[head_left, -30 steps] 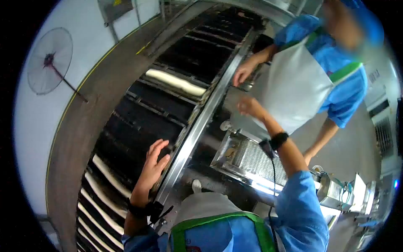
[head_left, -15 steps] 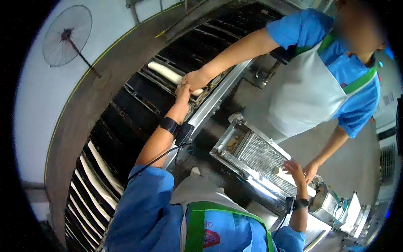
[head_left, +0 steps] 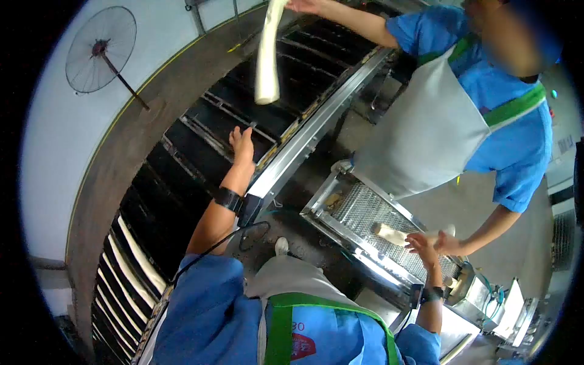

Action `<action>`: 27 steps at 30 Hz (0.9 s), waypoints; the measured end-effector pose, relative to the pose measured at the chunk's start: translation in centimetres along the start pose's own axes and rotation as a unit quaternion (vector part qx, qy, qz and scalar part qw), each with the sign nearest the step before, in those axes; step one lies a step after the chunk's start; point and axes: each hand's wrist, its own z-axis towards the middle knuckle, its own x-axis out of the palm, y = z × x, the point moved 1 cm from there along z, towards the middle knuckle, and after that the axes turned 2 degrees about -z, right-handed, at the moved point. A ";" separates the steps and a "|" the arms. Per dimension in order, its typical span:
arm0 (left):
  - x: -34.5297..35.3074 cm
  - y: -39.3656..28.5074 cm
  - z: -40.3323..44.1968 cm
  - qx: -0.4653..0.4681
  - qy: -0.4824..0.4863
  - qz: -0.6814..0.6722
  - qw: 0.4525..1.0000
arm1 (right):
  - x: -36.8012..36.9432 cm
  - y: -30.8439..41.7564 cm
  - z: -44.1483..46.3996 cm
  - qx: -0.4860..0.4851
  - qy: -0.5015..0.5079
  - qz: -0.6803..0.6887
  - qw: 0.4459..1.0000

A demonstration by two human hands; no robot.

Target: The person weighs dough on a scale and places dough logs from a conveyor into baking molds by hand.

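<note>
My left hand [head_left: 242, 146] is open above the black trough trays [head_left: 210, 131], fingers and thumb apart, holding nothing. My right hand [head_left: 424, 246] is at the metal mesh belt, its fingers curled over the near end of a whitish dough roll [head_left: 389, 233]; its grip is partly hidden. Across from me, a co-worker's raised hand [head_left: 307, 5] holds a long dough roll [head_left: 267, 67] that hangs over the trays, clear of my left hand. The co-worker's other hand [head_left: 453, 244] is close beside my right hand, near another pale dough piece [head_left: 449, 230].
Several long dough strips [head_left: 137, 255] lie in the trays at lower left. A metal rail [head_left: 322, 121] edges the tray line. The mesh belt [head_left: 365, 210] has a raised metal frame. A wall fan [head_left: 100, 48] stands at upper left. A cable runs along my left arm.
The dough roll under both our hands has been lifted from the tray by the co-worker. My left hand has let go and drawn back. At the belt, my right hand is over a roll lying farther left.
</note>
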 end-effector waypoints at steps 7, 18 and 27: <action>3.0 0.6 -0.6 0.092 0.111 0.122 0.982 | -0.6 0.0 -1.0 0.000 -0.018 -0.007 1.000; 7.6 4.5 -2.6 0.153 0.207 0.215 0.942 | -3.9 -8.2 -2.9 0.025 -0.126 -0.142 0.982; 9.5 7.5 -2.2 0.080 0.333 0.186 0.921 | -8.2 -16.8 -9.0 0.097 -0.300 -0.268 0.911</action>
